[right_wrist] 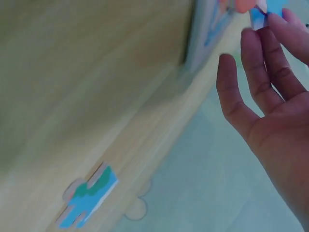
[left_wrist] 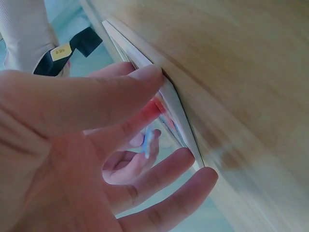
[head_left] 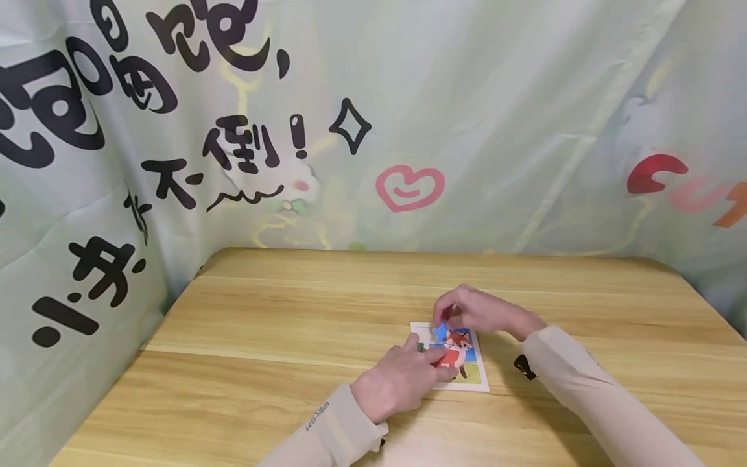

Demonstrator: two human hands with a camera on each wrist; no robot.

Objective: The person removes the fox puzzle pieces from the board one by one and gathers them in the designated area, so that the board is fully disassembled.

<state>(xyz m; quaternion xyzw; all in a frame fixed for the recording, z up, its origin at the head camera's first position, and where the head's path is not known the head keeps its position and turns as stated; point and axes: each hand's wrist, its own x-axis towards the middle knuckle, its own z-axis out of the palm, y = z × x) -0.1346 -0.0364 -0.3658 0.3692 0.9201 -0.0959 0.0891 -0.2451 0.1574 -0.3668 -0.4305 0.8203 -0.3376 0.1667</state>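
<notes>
A small jigsaw puzzle [head_left: 474, 377] with a fox picture lies in its white-edged tray on the table. My left hand [head_left: 403, 375] rests over its left and lower part, fingers spread on the picture. In the left wrist view the thumb of that left hand [left_wrist: 91, 106] lies along the tray's white edge [left_wrist: 181, 113]. At the top of the puzzle, my right hand [head_left: 475, 307] pinches a blue puzzle piece [head_left: 440, 333] between thumb and fingertips. The other fingers of the right hand [right_wrist: 275, 82] are loosely bent in the right wrist view.
A loose blue-and-green puzzle piece [right_wrist: 91, 195] lies on the wooden table in the right wrist view. A black wrist device [head_left: 524, 367] shows by the right sleeve. Behind the table [head_left: 262, 311] hangs a printed cloth [head_left: 496, 130] with lettering and a pink heart.
</notes>
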